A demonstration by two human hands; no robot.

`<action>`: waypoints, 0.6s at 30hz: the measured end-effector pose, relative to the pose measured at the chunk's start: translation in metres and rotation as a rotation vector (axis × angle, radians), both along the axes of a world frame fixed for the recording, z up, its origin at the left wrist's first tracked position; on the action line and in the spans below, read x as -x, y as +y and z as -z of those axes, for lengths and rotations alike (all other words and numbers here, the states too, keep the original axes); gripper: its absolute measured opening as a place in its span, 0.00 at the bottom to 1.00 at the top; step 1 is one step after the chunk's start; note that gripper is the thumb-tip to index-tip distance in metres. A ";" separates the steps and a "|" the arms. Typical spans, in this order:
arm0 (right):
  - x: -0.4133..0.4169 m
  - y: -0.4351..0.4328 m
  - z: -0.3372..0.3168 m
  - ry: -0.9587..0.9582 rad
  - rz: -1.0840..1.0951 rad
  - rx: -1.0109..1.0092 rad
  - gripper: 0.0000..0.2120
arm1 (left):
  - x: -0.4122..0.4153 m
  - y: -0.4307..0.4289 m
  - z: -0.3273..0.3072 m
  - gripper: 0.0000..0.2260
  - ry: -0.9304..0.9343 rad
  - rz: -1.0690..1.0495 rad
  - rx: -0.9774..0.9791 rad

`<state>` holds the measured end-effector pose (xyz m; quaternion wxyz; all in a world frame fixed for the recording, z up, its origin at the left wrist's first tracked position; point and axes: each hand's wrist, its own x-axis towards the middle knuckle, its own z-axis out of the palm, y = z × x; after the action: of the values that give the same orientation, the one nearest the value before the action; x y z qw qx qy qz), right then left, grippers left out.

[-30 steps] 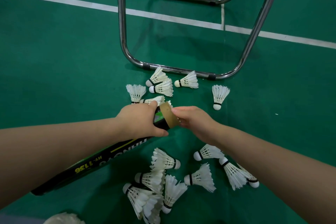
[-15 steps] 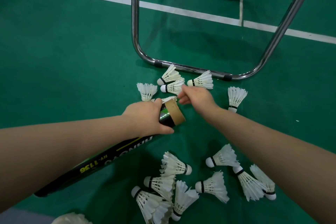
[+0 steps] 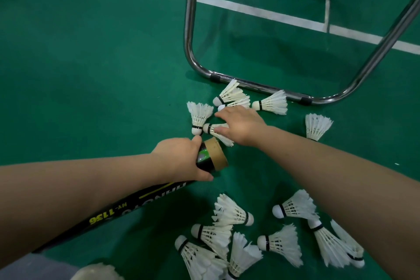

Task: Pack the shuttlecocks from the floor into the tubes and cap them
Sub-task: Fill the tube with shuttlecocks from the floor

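Loading step: left hand (image 3: 179,159) grips the black cardboard tube (image 3: 136,202), right hand (image 3: 241,125) pinches a white feathered shuttlecock (image 3: 212,128), which probably needs feeding in cork-first next.

White shuttlecocks (image 3: 271,102) are lying scattered over the green court floor (image 3: 91,75) before me, several beside the chrome frame (image 3: 261,87) standing on it.

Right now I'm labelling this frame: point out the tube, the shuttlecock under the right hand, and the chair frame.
tube (image 3: 205,158), head view, wall near mouth.
shuttlecock (image 3: 206,128), head view, cork.
chair frame (image 3: 190,18), head view, left leg.
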<state>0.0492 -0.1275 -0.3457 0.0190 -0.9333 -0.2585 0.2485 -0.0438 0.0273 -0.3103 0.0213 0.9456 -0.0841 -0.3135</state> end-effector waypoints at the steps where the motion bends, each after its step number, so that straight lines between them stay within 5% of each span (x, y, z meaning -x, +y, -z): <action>1: -0.003 -0.001 -0.001 -0.043 0.044 0.014 0.25 | 0.001 0.001 0.001 0.30 0.008 -0.002 0.004; 9: -0.035 -0.024 -0.008 -0.339 0.296 -0.014 0.23 | -0.004 0.007 -0.001 0.35 0.003 -0.011 0.013; 14: -0.050 -0.011 -0.011 -0.177 0.250 -0.090 0.32 | -0.006 0.009 -0.001 0.37 -0.001 -0.020 0.041; 18: -0.054 0.012 -0.010 -0.025 0.433 -0.217 0.31 | -0.008 0.013 -0.001 0.32 -0.005 -0.035 0.054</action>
<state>0.1036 -0.1157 -0.3361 0.1690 -0.9625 -0.0777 0.1976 -0.0357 0.0401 -0.3093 0.0522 0.9468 -0.0758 -0.3082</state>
